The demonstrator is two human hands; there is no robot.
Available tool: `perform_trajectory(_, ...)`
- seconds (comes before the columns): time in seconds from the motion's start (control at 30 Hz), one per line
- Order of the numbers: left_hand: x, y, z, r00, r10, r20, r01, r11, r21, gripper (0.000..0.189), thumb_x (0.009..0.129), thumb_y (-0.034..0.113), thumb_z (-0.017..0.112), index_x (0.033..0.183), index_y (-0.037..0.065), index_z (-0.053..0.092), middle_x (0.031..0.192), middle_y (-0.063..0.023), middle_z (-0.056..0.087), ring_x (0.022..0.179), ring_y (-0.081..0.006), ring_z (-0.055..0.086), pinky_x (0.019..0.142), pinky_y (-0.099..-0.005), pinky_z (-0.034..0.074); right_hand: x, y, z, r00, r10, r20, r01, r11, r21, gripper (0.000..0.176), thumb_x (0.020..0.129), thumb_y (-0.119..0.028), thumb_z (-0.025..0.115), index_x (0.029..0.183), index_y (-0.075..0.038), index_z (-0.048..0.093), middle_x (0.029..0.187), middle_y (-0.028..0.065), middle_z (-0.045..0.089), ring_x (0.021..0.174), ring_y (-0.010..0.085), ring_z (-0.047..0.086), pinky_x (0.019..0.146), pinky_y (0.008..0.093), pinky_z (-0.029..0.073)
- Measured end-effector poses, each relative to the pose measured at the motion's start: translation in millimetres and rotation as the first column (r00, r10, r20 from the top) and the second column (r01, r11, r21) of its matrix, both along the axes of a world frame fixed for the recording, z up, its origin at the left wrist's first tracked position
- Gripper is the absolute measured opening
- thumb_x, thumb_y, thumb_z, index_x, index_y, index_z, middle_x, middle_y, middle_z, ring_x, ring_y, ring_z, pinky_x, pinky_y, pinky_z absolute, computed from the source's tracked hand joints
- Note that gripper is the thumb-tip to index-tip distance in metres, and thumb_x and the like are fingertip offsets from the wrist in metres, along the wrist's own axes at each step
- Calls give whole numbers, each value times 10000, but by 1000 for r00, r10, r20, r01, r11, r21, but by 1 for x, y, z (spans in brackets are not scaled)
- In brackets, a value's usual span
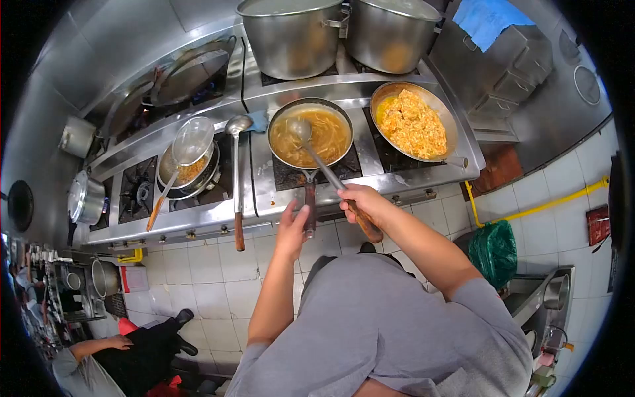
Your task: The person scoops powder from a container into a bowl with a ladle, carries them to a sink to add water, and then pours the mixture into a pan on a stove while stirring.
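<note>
My right hand (364, 204) is closed round the wooden handle of a ladle (324, 168). The ladle's bowl sits in a brownish broth with pale strips, inside a frying pan (271, 140) on the middle burner. My left hand (290, 226) is beside the pan's dark handle (309, 204). Its thumb and fingers are apart, with the thumb close to the handle; whether it touches cannot be made out. To the right, a second pan (452, 126) holds a heap of orange-yellow, rice-like food with some yellow liquid at its edge.
Two large steel pots (291, 43) stand behind the pans. A second ladle (237, 159) lies across the stove at left, near a strainer (193, 141) resting over a pot. A green bag (493, 255) is at right. Another person (126, 357) is at lower left.
</note>
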State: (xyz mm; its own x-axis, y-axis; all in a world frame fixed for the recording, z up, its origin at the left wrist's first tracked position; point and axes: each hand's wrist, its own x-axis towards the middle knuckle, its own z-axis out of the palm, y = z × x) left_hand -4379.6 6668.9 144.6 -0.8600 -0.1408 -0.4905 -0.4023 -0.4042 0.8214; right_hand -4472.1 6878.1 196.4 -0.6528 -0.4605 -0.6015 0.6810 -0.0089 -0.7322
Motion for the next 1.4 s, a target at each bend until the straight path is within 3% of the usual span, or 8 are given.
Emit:
perform_trajectory(0.13,-14,12,8,999,-40,-27,41,999,34,784,955,245,685,1567,128,208,1038,-104,679,705,-141,612,561,-272,476,31,-11,-11,997,15,-77,4,972,237,200,985,-223,568,1068,-56,496,707,40,545,474,177,550,444,330,471)
perform_trajectory(0.33,-16,22,2,996,-67,-59,71,995,68,840,950,131,664,1585,132,114,969,-99,660,615,-120,540,507,-272,435,8,1,24,990,99,98,-103,994,36,212,965,-250,615,1023,-68,524,706,30,568,511,165,573,456,349,502)
perform_trajectory(0.47,-16,23,8,997,-29,-75,32,999,37,868,942,91,647,1590,116,70,929,-87,640,586,-111,510,488,-262,406,-2,11,-26,920,275,-279,-119,876,468,434,942,-240,633,1313,-51,510,762,92,639,589,237,641,544,400,551)
perform_trajectory(0.53,-14,19,7,997,-19,-76,23,998,55,871,941,91,647,1590,115,67,935,-92,638,581,-109,505,484,-261,400,14,20,-28,574,707,-414,247,332,910,633,937,-219,598,1508,-75,366,856,171,681,788,346,688,737,480,561)
perform_trajectory(0.97,-17,-15,7,992,-124,-18,124,992,4,595,1008,155,568,1554,166,331,920,-38,616,558,-84,467,478,-230,371,-11,27,-24,706,573,-415,221,379,899,657,943,-203,571,1544,-102,323,1037,255,686,973,426,659,871,512,517)
perform_trajectory(1.2,-17,-15,10,990,-139,-17,139,990,-5,578,1012,158,558,1550,205,355,903,-31,607,558,-78,466,468,-231,369,-32,32,-26,522,694,-496,133,508,851,652,937,-209,568,1544,-145,339,1069,280,675,994,435,650,891,503,515)
perform_trajectory(1.3,-17,-15,9,990,-140,-17,139,990,-9,579,1009,153,557,1550,210,357,896,-29,604,557,-77,466,469,-231,369,-28,56,17,458,834,-306,42,323,945,677,913,-190,585,1546,-176,343,1056,245,683,968,414,659,865,505,521)
perform_trajectory(1.4,-18,-16,11,989,-150,-17,149,989,-23,586,1014,153,564,1554,176,338,887,-33,615,570,-97,473,487,-247,371,-36,97,39,143,978,-149,171,124,978,735,866,-136,603,1549,-218,344,1002,163,694,882,352,689,783,466,548)
